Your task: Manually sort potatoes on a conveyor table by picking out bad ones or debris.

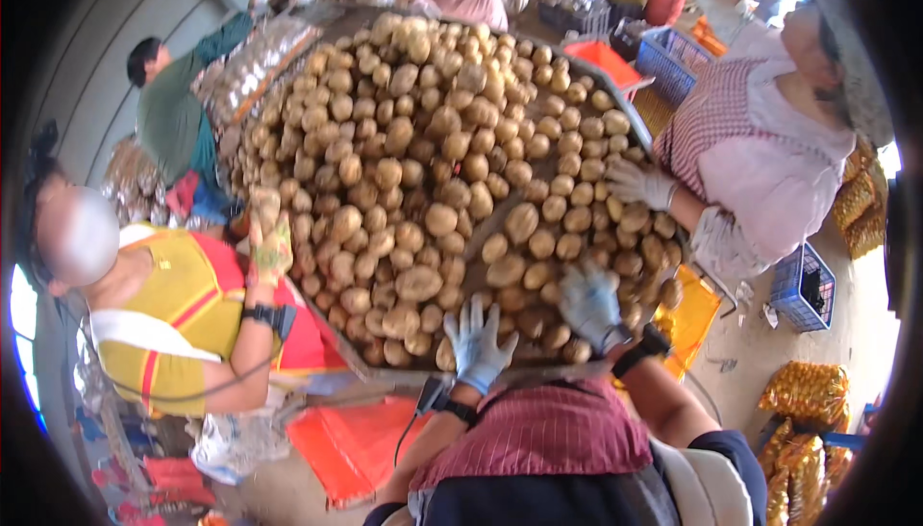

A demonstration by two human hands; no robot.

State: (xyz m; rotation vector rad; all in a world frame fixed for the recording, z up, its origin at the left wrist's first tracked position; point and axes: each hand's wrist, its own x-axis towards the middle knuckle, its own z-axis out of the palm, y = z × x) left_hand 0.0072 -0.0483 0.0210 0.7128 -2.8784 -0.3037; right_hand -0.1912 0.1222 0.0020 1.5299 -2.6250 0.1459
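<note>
A broad heap of brown potatoes (418,284) covers the metal-edged sorting table (404,376) before me. My left hand (476,348), in a pale blue work glove, is at the near edge with its fingers spread, just above or on the closest potatoes; nothing is in its grasp. Gloved the same way, my right hand (590,304) reaches down among potatoes at the near right. It is blurred, and its palm side is hidden, so I cannot tell whether it grips one. Between the hands lie several potatoes (531,323). Each of my wrists wears a black strapped device.
Co-workers stand around the table; one gloved hand (642,183) rests on potatoes at right, another (269,237) is raised at left. Below the near left edge hangs a red-orange bag (353,447). Right of me are a yellow bag (689,317), a blue crate (804,288) and filled mesh sacks (806,389).
</note>
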